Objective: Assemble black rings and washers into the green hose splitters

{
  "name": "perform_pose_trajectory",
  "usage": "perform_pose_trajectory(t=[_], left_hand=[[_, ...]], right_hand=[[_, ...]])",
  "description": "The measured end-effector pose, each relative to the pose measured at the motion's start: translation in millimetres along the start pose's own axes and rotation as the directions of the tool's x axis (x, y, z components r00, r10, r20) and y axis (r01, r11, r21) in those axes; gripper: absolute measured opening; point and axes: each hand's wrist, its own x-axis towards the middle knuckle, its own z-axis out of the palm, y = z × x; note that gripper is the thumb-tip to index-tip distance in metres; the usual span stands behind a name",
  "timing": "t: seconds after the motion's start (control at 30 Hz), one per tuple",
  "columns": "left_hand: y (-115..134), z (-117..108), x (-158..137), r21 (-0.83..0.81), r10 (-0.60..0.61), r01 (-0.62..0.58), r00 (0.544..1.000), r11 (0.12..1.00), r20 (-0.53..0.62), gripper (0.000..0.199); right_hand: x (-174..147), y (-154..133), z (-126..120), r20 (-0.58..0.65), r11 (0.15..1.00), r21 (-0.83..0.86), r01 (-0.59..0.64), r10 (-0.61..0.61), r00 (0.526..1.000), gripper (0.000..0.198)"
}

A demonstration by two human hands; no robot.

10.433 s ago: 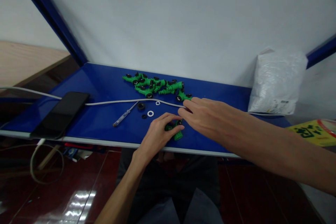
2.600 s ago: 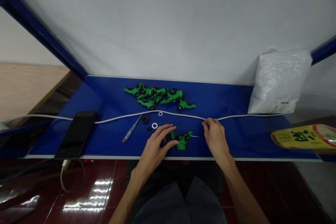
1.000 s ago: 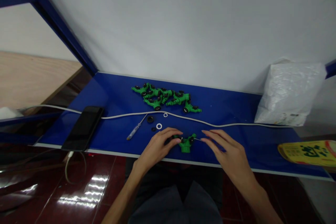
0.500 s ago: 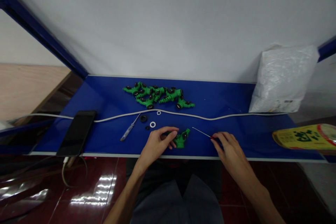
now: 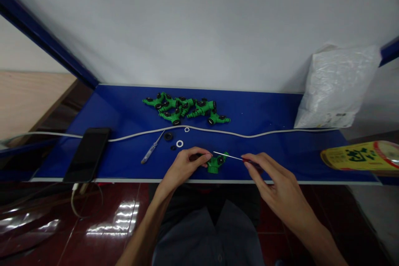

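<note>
My left hand (image 5: 187, 165) pinches one arm of a green Y-shaped hose splitter (image 5: 213, 167) near the front edge of the blue shelf; the fingers cover part of it. The splitter's wide threaded collar faces me, and a black valve knob shows on its right branch. In my right hand (image 5: 276, 176) is a screwdriver (image 5: 230, 156) with a thin metal shaft and a reddish handle mostly hidden by the fingers. Its shaft points left over the splitter, with the tip close to my left fingertips; whether it touches is unclear.
Several green splitters (image 5: 201, 109) lie toward the back wall. A white cable (image 5: 246, 136) crosses the shelf. Left of my hand are a clear-handled screwdriver (image 5: 151, 153), a black ring (image 5: 168, 136), a white washer (image 5: 180, 144) and a phone (image 5: 87, 153). Rightward stand a wrapped package (image 5: 333, 87) and yellow can (image 5: 352, 156).
My right hand has brought the screwdriver leftward, so its shaft now lies over the splitter instead of to its right. My left hand stays on the splitter. The view has shifted slightly.
</note>
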Motion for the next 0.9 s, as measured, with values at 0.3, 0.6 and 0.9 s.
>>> perform_pose_trajectory(t=[0.3,0.6,0.9], left_hand=[[-2.8,-4.9,1.7,0.160,0.198,-0.194,0.980,0.968,-0.007,0.021],[-3.6,3.1,4.0,0.122,0.217,-0.213,0.976,0.969,-0.026,0.021],[-1.3,4.7,4.5,0.229,0.287,-0.270,0.957,0.935,-0.046,0.018]], right_hand=[[3.4,-5.0,-0.8,0.043,1.000,0.009,0.006,-0.007,0.999,0.014],[10.5,-4.4,-3.9,0.061,1.000,-0.004,0.022,-0.022,0.998,0.014],[20.5,-8.3,-0.9,0.104,0.992,-0.035,0.118,-0.114,0.988,0.016]])
